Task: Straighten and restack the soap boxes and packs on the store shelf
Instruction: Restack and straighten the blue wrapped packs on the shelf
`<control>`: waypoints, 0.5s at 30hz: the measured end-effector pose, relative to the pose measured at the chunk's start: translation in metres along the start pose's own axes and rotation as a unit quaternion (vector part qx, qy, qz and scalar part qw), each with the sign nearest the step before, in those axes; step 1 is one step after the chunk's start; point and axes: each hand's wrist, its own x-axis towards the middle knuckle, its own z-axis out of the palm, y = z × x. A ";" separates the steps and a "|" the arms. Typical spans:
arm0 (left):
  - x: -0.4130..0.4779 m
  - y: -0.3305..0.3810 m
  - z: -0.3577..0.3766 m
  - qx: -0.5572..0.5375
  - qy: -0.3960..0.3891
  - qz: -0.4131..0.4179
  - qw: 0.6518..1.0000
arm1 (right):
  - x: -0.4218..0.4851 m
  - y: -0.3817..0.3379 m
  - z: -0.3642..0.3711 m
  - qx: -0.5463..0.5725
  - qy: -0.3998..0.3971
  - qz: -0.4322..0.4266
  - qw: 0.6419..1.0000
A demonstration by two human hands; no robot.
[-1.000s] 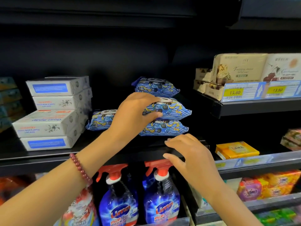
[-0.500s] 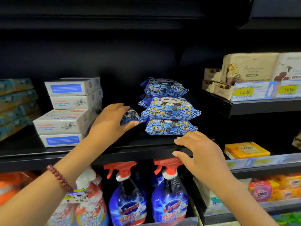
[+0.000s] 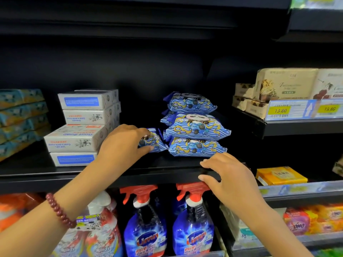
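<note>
The left hand point(image 3: 122, 143) had closed over a loose blue soap pack point(image 3: 155, 143), fingers across its top and thumb against its front face, so the grip was narrow and full. The pack lay flat on the black shelf point(image 3: 130, 164), about midway along it and set back from the front edge. Its right end touched, or nearly touched, the bottom of the stack of matching packs point(image 3: 196, 129). That stack stood just to the right and was uneven, with one middle pack bulging out past those above and below.

The right hand point(image 3: 230, 175) held nothing. Its fingers lay relaxed on the shelf's front edge, thumb against the lip, below the stack's right end.

Towards the shelf's left end stood the white goat soap boxes point(image 3: 81, 127), piled crookedly, one lower box jutting forward.

The likely trouble was the stack. The packs looked soft and slippery, and dragging the held one out sideways could catch the bottom pack's crimped end and tip the pile towards the front edge. Laid on top, it might slide off that rounded, lopsided heap. Spray bottles point(image 3: 144, 229) stood on the shelf below, where a fallen pack might land.
</note>
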 end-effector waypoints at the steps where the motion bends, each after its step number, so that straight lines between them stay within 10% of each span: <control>1: 0.001 -0.001 -0.002 -0.014 0.002 -0.007 1.000 | 0.000 0.000 0.000 -0.004 -0.002 -0.001 1.000; 8: 0.016 -0.009 -0.003 -0.078 -0.154 -0.078 0.982 | 0.000 0.000 -0.001 -0.016 -0.004 -0.013 1.000; 15: -0.001 -0.006 -0.008 -0.024 -0.080 -0.092 0.992 | 0.000 -0.002 0.001 -0.025 0.011 -0.015 1.000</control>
